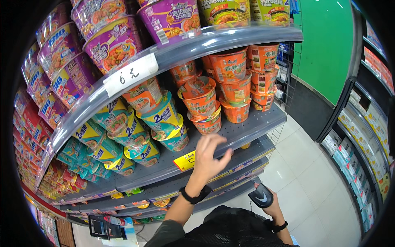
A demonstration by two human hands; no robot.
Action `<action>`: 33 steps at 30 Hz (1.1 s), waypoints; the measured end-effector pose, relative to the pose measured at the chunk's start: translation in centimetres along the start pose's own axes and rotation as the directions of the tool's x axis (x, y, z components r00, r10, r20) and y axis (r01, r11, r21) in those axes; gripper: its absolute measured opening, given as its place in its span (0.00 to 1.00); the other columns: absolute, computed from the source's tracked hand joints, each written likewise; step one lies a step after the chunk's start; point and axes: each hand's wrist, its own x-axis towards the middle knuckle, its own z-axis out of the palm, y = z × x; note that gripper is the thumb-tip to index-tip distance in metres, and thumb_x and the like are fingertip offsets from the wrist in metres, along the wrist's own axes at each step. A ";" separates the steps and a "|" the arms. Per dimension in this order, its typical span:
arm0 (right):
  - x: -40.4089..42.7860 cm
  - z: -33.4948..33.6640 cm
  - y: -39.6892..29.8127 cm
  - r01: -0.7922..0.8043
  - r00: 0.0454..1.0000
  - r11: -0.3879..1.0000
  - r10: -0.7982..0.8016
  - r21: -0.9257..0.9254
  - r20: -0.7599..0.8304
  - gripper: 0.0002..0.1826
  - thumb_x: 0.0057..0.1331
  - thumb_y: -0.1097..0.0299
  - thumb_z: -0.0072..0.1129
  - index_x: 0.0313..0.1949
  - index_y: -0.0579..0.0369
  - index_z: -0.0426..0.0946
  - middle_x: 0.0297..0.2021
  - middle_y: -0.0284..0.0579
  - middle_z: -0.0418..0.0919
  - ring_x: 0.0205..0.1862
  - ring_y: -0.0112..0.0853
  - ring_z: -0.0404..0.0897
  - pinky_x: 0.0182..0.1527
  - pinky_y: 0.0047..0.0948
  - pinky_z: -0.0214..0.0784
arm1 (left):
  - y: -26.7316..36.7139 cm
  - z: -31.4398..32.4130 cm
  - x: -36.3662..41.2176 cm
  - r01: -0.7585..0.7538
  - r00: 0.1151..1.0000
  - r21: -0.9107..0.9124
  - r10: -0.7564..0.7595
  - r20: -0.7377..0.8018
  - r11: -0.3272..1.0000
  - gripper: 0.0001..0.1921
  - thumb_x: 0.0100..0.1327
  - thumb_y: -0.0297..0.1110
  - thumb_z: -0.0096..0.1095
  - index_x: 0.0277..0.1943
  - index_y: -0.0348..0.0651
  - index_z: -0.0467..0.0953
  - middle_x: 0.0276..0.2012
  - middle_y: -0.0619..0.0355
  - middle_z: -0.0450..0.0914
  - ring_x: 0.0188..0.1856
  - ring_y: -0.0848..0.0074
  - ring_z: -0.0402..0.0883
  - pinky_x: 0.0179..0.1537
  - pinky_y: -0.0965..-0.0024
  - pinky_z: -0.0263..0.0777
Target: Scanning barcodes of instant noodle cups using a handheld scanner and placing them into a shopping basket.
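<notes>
My left hand [209,157] is raised, fingers apart and holding nothing, in front of the metal shelf's edge beside a yellow price tag [184,161]. Just beyond its fingertips stand stacked orange instant noodle cups [204,125]. To their left are teal and yellow noodle tubs [172,139], also stacked. Lower right, my right hand [271,207] grips a black handheld barcode scanner [261,195] over the tiled floor. Both wrists wear black bands.
Above, an upper shelf rail [216,38] bears purple noodle tubs [172,18] and a handwritten price card. A wire side panel [288,71] closes the right end. A green panel [324,40] and another stocked shelf [355,166] stand right. A black basket [100,227] is lower left.
</notes>
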 end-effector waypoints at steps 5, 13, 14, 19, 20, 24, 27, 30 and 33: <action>-0.5 0.8 0.9 -0.112 0.982 0.984 0.089 0.136 0.169 0.20 0.54 0.78 0.68 0.48 0.67 0.79 0.39 0.46 0.86 0.40 0.23 0.79 0.47 0.26 0.73 | 1.6 -2.9 -10.0 0.405 0.761 -0.239 -0.180 0.624 0.883 0.19 0.57 0.31 0.74 0.51 0.38 0.78 0.44 0.51 0.81 0.47 0.65 0.81 0.50 0.67 0.75; -1.1 4.3 2.8 -0.318 0.660 0.936 0.103 0.152 0.744 0.26 0.48 0.68 0.75 0.46 0.68 0.79 0.42 0.56 0.85 0.43 0.32 0.84 0.48 0.31 0.73 | 5.5 -8.4 -33.8 0.668 -0.070 0.664 -0.861 0.504 0.335 0.46 0.53 0.66 0.67 0.64 0.36 0.70 0.61 0.38 0.75 0.63 0.47 0.74 0.65 0.57 0.67; 0.0 4.5 2.3 -0.231 0.635 0.964 0.050 0.128 0.771 0.25 0.50 0.69 0.73 0.46 0.68 0.79 0.41 0.56 0.85 0.43 0.33 0.83 0.47 0.31 0.73 | 6.6 -9.4 -33.3 0.791 -0.028 0.539 -0.863 0.504 0.289 0.45 0.54 0.64 0.69 0.65 0.36 0.69 0.59 0.39 0.76 0.61 0.48 0.76 0.63 0.57 0.69; 1.5 6.4 2.6 -0.186 0.405 0.982 0.054 0.025 0.913 0.27 0.54 0.70 0.73 0.54 0.62 0.78 0.44 0.48 0.86 0.45 0.28 0.81 0.52 0.29 0.71 | 14.3 -13.5 -29.9 0.985 0.170 0.013 -0.968 0.186 0.175 0.30 0.64 0.49 0.68 0.64 0.43 0.70 0.53 0.50 0.81 0.54 0.65 0.80 0.54 0.62 0.74; 1.8 7.2 2.0 -0.172 0.393 0.984 0.035 0.037 0.919 0.27 0.54 0.70 0.74 0.54 0.63 0.78 0.45 0.48 0.85 0.45 0.28 0.81 0.53 0.29 0.71 | 15.5 -14.0 -30.5 0.989 0.145 0.022 -0.985 0.098 0.148 0.32 0.63 0.50 0.69 0.63 0.41 0.70 0.52 0.46 0.81 0.54 0.62 0.81 0.55 0.61 0.74; 3.6 10.7 -1.5 -0.046 0.304 0.991 -0.108 0.128 0.947 0.24 0.53 0.74 0.71 0.50 0.65 0.79 0.43 0.47 0.86 0.44 0.28 0.81 0.51 0.29 0.72 | 20.3 -15.2 -35.2 0.992 -0.082 0.088 -0.990 -0.114 -0.092 0.37 0.59 0.55 0.71 0.64 0.38 0.70 0.52 0.39 0.80 0.55 0.57 0.82 0.56 0.58 0.75; 3.3 13.5 -3.9 0.041 0.222 0.983 -0.181 0.176 0.958 0.21 0.54 0.75 0.68 0.49 0.65 0.79 0.41 0.47 0.86 0.42 0.28 0.82 0.49 0.29 0.72 | 23.4 -15.9 -39.3 0.970 -0.220 0.053 -0.953 -0.210 -0.236 0.41 0.57 0.57 0.71 0.65 0.37 0.69 0.54 0.37 0.79 0.55 0.53 0.81 0.56 0.57 0.75; 1.8 16.1 -6.5 0.081 0.121 0.972 -0.229 0.221 0.966 0.21 0.53 0.76 0.67 0.48 0.66 0.78 0.41 0.48 0.86 0.42 0.28 0.81 0.49 0.29 0.72 | 25.6 -16.5 -41.8 0.958 -0.287 -0.077 -0.924 -0.253 -0.277 0.41 0.56 0.57 0.71 0.65 0.36 0.70 0.53 0.34 0.79 0.56 0.50 0.80 0.57 0.57 0.74; -1.0 18.9 -10.4 0.174 0.050 0.967 -0.197 0.185 0.979 0.22 0.52 0.77 0.67 0.49 0.66 0.78 0.41 0.52 0.85 0.43 0.33 0.83 0.50 0.31 0.72 | 26.7 -17.5 -45.6 0.940 -0.324 -0.192 -0.911 -0.257 -0.281 0.41 0.56 0.57 0.71 0.65 0.35 0.70 0.53 0.33 0.79 0.57 0.49 0.80 0.59 0.57 0.73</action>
